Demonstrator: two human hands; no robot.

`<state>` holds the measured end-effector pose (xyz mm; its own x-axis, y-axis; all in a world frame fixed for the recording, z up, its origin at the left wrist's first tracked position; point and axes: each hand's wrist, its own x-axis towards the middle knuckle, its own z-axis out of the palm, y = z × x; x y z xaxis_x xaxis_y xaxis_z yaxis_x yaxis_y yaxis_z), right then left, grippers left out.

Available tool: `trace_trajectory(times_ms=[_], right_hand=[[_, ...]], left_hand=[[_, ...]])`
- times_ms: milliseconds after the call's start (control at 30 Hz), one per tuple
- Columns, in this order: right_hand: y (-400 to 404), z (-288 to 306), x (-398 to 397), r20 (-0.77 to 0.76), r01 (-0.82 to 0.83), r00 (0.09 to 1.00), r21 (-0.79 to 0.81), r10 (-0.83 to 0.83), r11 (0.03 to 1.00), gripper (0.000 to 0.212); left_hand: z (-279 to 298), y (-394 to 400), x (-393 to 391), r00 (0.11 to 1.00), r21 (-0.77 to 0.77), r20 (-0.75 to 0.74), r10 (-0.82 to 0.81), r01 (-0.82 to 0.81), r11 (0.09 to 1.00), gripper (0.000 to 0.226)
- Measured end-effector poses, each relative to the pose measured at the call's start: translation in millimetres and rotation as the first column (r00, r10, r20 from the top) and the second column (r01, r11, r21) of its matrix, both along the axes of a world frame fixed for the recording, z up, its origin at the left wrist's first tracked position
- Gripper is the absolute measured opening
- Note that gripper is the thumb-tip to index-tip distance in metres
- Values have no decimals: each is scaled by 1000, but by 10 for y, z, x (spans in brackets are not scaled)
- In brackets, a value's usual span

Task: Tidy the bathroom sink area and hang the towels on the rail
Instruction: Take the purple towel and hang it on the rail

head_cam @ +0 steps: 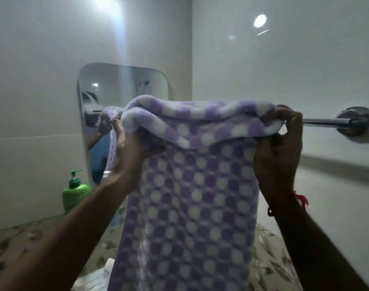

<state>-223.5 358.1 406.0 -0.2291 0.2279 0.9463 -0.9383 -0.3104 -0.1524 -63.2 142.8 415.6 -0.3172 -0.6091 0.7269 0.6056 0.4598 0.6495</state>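
A purple towel with white dots (192, 196) hangs in front of me, its folded top edge draped at the height of the chrome rail (324, 122). My left hand (131, 148) grips the towel's top left corner from below. My right hand (280, 143) pinches the top right corner beside the bare end of the rail. The towel hides the rest of the rail. The rail's round wall mount (356, 120) shows at the far right.
A rounded mirror (108, 95) hangs on the white wall behind the towel. A green pump bottle (74, 192) stands on the patterned counter (22, 234) at the left. White items lie low on the counter, partly hidden by the towel.
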Motion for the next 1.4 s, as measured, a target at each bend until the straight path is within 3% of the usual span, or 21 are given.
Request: trace_trajectory(times_ms=[67,200,333,500,700,800,867,933,967,1033,1133,1233,1333,1400], right_hand=[[100,0,-194,-36,68,997,36,-67,997,26],[172,62,-436,-29,141,990,122,-138,982,32],[197,177,-588,-29,243,970,127,-242,962,23],[119,396,-586,21,390,919,89,-394,916,25],[-129,983,-517,33,503,863,14,-504,864,30],[-257,1337,-592,98,541,829,106,-551,834,36],[-312,1453,-696,87,603,741,349,-666,717,55],[-379,1389,-778,-65,662,564,631,-823,404,82],[-418,1310,-805,-157,671,494,695,-855,259,92],[-491,1131,-834,-266,700,396,707,-879,101,100],[-547,938,-821,-305,761,296,648,-905,30,92],[-571,861,-795,-378,792,191,604,-906,-85,85],[-598,829,-722,-409,846,88,513,-908,-149,76],[-620,825,-637,-467,915,7,359,-884,-183,60]], left_hand=[[26,25,-343,996,-73,48,70,-67,995,58],[40,49,-983,996,-82,25,84,-82,993,31],[136,20,-1364,991,-88,42,124,-120,989,56],[335,-149,-1711,999,39,42,11,-12,999,65],[744,-364,-2033,989,-180,-109,-95,75,981,34],[1092,-531,-2338,983,-303,7,-185,179,936,49],[1190,-574,-2574,945,-384,208,-252,316,868,74],[1143,-596,-2816,908,-523,388,-156,356,774,93],[1088,-619,-2910,906,-614,418,-57,329,718,95],[957,-691,-3014,929,-723,368,45,256,642,93],[797,-789,-3038,948,-715,305,89,166,679,81],[787,-841,-3033,935,-749,279,220,68,659,77],[889,-853,-2989,862,-777,397,314,133,615,95],[973,-799,-2993,746,-765,548,379,263,588,118]])
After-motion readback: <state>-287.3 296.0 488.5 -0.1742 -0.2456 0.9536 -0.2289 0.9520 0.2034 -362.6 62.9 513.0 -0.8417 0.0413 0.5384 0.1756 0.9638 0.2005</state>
